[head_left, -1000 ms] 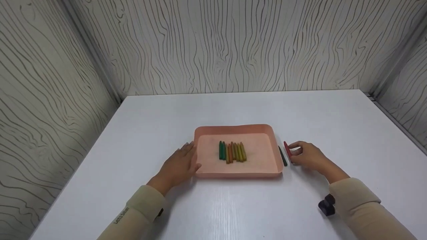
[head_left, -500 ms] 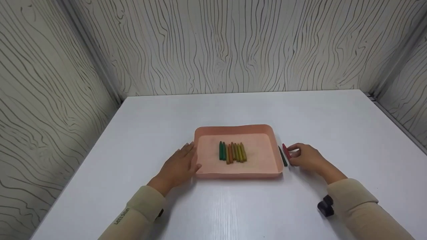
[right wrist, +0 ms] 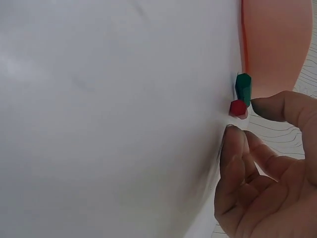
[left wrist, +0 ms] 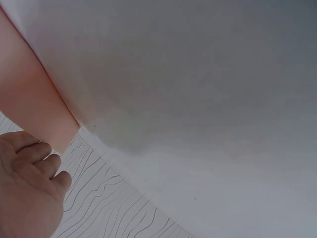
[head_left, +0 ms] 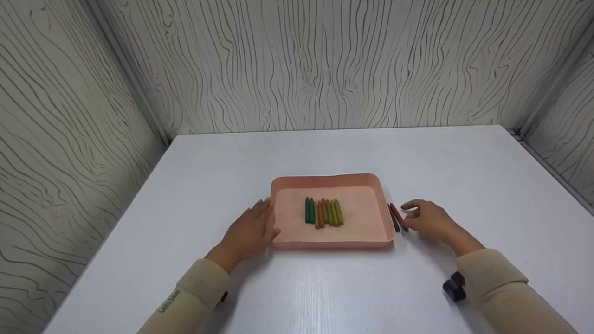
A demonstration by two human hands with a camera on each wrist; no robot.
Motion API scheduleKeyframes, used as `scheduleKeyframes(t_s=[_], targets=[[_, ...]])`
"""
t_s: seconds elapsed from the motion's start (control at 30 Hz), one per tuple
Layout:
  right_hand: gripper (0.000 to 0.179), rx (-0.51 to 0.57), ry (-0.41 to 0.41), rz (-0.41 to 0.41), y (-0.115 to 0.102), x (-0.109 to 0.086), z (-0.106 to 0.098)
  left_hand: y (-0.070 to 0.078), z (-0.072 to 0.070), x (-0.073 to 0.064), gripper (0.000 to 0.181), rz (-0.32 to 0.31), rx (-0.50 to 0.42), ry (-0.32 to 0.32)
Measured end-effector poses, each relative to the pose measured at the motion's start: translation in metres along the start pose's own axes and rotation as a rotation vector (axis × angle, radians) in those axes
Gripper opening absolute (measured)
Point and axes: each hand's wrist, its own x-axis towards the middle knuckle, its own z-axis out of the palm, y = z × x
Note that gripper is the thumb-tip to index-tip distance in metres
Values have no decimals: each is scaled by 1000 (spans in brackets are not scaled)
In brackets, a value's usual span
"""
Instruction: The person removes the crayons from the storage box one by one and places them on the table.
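In the head view my left hand (head_left: 248, 229) lies against the left side of a pink tray (head_left: 334, 244), its fingers extended along the wall and the thumb over the rim. Inside the tray sits a row of several crayons (head_left: 327, 212), green, orange and yellow-olive. Just outside the right wall, a dark green crayon (head_left: 394, 218) and a red crayon (head_left: 398, 216) lie side by side on the table. My right hand (head_left: 429, 219) is at the red crayon's right side. In the right wrist view, thumb and fingers stand apart around the red crayon (right wrist: 238, 107), without pinching it.
The white table (head_left: 306, 287) reaches back to a wood-grain patterned panel (head_left: 315, 65). Similar panels stand at the left and right. A black device (head_left: 455, 286) sits at my right wrist, by the sleeve cuff.
The red crayon has moved left and down, beside the green crayon. My right fingers have loosened from it. The left hand stays in place at the tray.
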Motion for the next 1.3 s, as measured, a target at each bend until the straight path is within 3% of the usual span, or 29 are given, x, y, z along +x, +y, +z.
scheduleKeyframes(t_s=[0.37,0.7,1.0,1.3], targets=[[54,-56,15,-36,4,-3,-15,0,-1,-2,66,27,4,3],[60,-210,155,-119,-4,-5,-26,0,1,-1,65,18,22,9],[77,-316,234,-51,-14,-4,-31,0,0,-1,66,7,12,-2],[89,-345,274,-57,-23,-5,-37,0,0,1,65,8,4,-2]])
